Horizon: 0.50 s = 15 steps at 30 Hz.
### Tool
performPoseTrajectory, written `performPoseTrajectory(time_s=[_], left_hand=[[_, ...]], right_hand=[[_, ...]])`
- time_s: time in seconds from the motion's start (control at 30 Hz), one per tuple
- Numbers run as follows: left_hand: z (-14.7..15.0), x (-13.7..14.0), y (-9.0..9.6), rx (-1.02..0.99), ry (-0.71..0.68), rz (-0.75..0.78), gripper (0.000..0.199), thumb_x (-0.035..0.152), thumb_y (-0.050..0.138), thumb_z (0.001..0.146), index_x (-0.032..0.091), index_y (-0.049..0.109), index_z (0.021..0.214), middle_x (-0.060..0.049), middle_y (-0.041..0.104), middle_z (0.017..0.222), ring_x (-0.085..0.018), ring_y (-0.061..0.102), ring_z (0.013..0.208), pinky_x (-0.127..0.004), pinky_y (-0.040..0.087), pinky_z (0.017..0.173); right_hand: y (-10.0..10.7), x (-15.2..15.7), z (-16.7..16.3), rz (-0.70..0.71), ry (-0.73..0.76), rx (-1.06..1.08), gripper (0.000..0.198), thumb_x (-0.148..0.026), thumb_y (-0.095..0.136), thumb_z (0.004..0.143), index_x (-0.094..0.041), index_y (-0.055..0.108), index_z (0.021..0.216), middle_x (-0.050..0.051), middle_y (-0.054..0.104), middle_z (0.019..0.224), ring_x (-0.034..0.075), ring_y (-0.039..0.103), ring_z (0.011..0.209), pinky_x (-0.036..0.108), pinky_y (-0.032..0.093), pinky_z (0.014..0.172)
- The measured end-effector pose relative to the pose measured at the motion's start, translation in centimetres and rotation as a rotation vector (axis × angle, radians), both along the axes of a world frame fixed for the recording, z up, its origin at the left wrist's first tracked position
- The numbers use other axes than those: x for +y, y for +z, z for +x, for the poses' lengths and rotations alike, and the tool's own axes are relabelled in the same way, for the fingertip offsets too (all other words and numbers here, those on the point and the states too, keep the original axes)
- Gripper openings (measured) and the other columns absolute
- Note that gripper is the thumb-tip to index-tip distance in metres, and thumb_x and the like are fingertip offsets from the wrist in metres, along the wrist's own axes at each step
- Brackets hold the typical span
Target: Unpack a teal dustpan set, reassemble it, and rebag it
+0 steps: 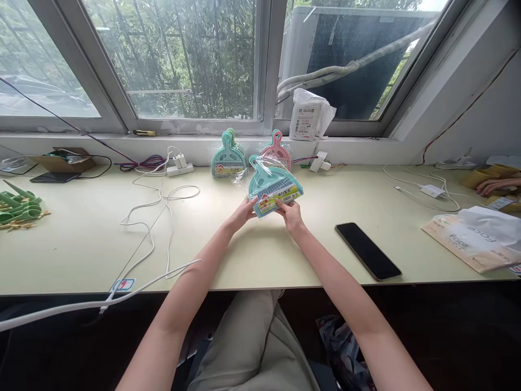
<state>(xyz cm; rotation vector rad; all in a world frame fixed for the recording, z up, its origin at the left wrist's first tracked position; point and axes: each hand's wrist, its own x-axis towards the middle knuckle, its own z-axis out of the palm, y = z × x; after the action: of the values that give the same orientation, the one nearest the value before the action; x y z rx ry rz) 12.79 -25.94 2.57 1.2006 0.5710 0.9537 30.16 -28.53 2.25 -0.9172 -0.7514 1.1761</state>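
From where I sit, the only word I can read is "Face", printed upside down on the flat packet [472, 244] at the right end of the desk [260, 260]. The teal dustpan set [273, 187] held between my hands carries a yellow-green label with red characters too small to make out. The white bag [309, 115] on the windowsill bears a barcode sticker, illegible. A small sticker [122, 284] on the desk edge shows a red mark.

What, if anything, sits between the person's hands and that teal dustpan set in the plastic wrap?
Nothing visible does. The left hand and right hand both grip the lower edge of the teal dustpan set directly, through its clear wrap, holding it above the table.
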Motion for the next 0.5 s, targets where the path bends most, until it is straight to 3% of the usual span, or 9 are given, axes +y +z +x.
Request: performPoseTrajectory(time_s=[0.2,0.37,0.5], left_hand=[[0.5,-0.4,0.8,-0.106,0.147,0.062,0.060,0.044,0.067,0.079,0.019,0.048,0.130,-0.012,0.058,0.129,-0.030,0.053,0.122,-0.049,0.041,0.105],[0.3,-0.7,0.9,-0.041,0.085,0.163,0.076,0.031,0.080,0.066,0.018,0.046,0.132,-0.013,0.058,0.128,-0.031,0.053,0.121,-0.049,0.040,0.105],[1.2,-1.4,0.4,0.032,0.065,0.110,0.079,0.030,0.082,0.063,0.021,0.045,0.133,-0.013,0.058,0.129,-0.031,0.054,0.120,-0.049,0.042,0.102]], right_hand=[[0.0,-0.2,-0.6,0.004,0.050,-0.054,0.038,-0.031,0.086,0.058,-0.016,0.065,0.086,0.007,0.073,0.099,0.024,0.069,0.096,0.040,0.061,0.085],[-0.2,-0.1,-0.8,-0.003,0.004,-0.031,0.039,-0.031,0.086,0.059,-0.016,0.064,0.087,0.006,0.073,0.098,0.024,0.068,0.098,0.038,0.061,0.086],[-0.1,0.0,-0.5,-0.002,-0.068,0.016,0.040,-0.031,0.085,0.059,-0.017,0.063,0.090,0.006,0.072,0.102,0.024,0.067,0.102,0.038,0.060,0.088]])
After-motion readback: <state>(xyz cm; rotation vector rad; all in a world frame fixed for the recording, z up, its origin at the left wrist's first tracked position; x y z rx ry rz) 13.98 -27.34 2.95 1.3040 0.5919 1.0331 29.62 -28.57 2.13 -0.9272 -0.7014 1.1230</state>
